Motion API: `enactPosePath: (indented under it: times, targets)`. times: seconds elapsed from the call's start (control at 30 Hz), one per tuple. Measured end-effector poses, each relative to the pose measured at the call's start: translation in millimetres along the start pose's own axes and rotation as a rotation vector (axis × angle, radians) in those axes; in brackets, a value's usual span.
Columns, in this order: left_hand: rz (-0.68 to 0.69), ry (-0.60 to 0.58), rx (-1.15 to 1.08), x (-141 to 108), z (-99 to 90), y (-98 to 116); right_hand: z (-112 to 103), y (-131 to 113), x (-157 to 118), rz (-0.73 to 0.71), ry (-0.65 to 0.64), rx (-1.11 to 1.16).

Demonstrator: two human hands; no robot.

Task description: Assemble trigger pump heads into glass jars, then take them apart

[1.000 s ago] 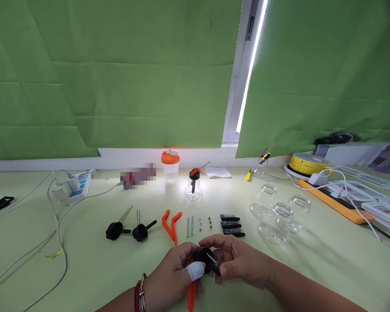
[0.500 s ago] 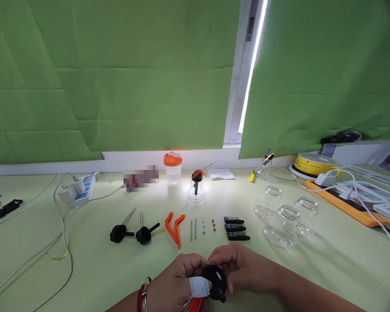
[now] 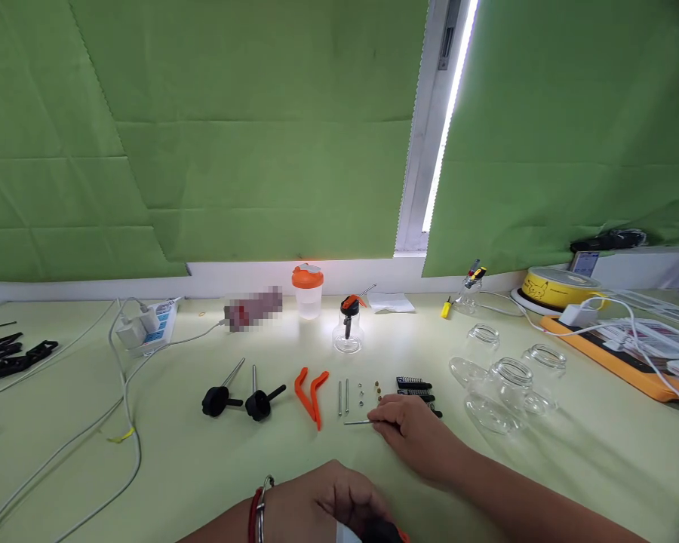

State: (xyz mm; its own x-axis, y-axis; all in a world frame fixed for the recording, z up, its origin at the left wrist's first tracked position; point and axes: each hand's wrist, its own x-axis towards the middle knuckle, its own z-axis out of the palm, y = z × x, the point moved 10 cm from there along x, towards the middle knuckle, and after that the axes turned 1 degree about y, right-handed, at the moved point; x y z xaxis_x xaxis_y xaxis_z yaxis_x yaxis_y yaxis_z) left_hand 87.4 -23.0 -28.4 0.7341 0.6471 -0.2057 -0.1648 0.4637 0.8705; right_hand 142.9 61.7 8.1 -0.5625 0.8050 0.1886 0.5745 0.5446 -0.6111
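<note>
At the bottom edge my left hand point(image 3: 345, 501) is closed round a black cap point(image 3: 382, 530) with some orange showing; the frame cuts off part of it. My right hand point(image 3: 410, 430) pinches one end of a thin metal rod point(image 3: 358, 422), which points left just above the table. Beside its fingers lie small brass pieces point(image 3: 378, 388) and black pieces with springs point(image 3: 414, 383), partly covered by the hand. Further left are two long screws point(image 3: 347, 396), small nuts point(image 3: 361, 394), two orange levers point(image 3: 318, 392) and two black caps with metal tubes point(image 3: 259, 406).
Several clear glass jars point(image 3: 510, 377) stand at the right. An assembled jar point(image 3: 348, 332) and an orange-lidded cup point(image 3: 307, 290) are at the back. White cables point(image 3: 133, 422) cross the left side near a power strip point(image 3: 161, 328). An orange case point(image 3: 611, 358) lies far right.
My right hand has left the cap and moved up and right to the small parts, now with the metal rod in its fingers. My left hand, with the cap, is lower. The view has shifted slightly.
</note>
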Motion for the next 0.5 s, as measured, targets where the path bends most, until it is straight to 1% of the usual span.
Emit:
enactPosePath:
  times: [0.13, 0.17, 0.27, 0.37, 0.5]
  targets:
    - [0.041, 0.041, 0.070, 0.4, -10.8, 1.4, 7.1, -9.0, 29.0, 0.036, -0.001, -0.247]
    - [0.041, 0.041, 0.086, 0.0, -11.1, 2.1, 10.1, -9.0, 36.7, 0.057, -0.008, -0.317]
    - [0.013, 0.044, 0.093, -1.4, -9.7, 3.3, 12.9, -5.1, 54.4, 0.143, 0.029, -0.496]
    - [-0.004, 0.063, 0.095, -1.7, -10.0, 3.8, 15.1, -1.1, 61.6, 0.207, 0.060, -0.590]
    - [-0.006, 0.098, 0.166, -0.5, -15.5, 4.9, 18.8, 1.0, 62.3, 0.231, 0.069, -0.609]
